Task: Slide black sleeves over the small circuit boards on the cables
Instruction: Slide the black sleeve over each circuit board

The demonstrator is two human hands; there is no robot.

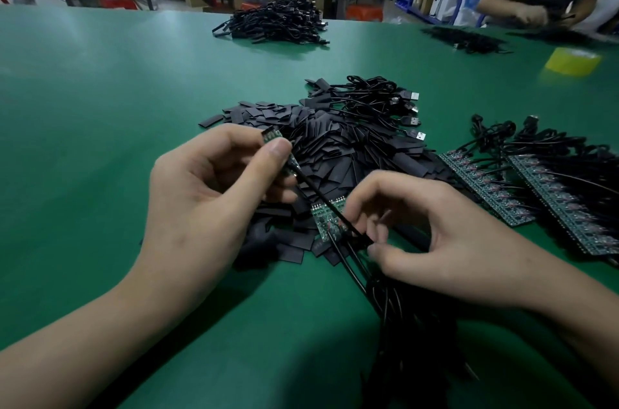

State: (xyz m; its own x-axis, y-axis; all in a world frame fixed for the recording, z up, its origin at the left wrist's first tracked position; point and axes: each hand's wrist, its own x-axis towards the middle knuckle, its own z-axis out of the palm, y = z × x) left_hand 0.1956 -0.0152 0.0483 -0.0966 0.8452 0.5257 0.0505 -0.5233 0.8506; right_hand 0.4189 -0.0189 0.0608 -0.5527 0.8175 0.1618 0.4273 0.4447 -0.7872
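Your left hand point(214, 184) pinched a small circuit board point(272, 138) between thumb and forefinger, its green end poking out at twelve o'clock from the fingers point(279, 149). That grip probably kept the bare end free to take a sleeve. A black cable point(321, 199) ran from the board toward four o'clock, straight down to your right hand point(432, 238).

Your right fingers point(376, 234) were curled and closed on that cable, seemingly holding it taut so the board stayed steady. Whether they also held a sleeve, I cannot tell.

Between your hands, more loose boards point(330, 217) lay on the heap, their cables gathered into a bundle point(412, 325) running toward six o'clock.

Beyond your hands at twelve o'clock sat the pile of black sleeves point(335, 147), flat cut pieces within easy reach. Past it lay cables with USB plugs point(415, 122). At three o'clock, strips of joined boards point(485, 187) waited on the green tabletop point(100, 107). At one o'clock stood a yellow tape roll point(572, 61); far at twelve o'clock, another cable heap point(278, 21).
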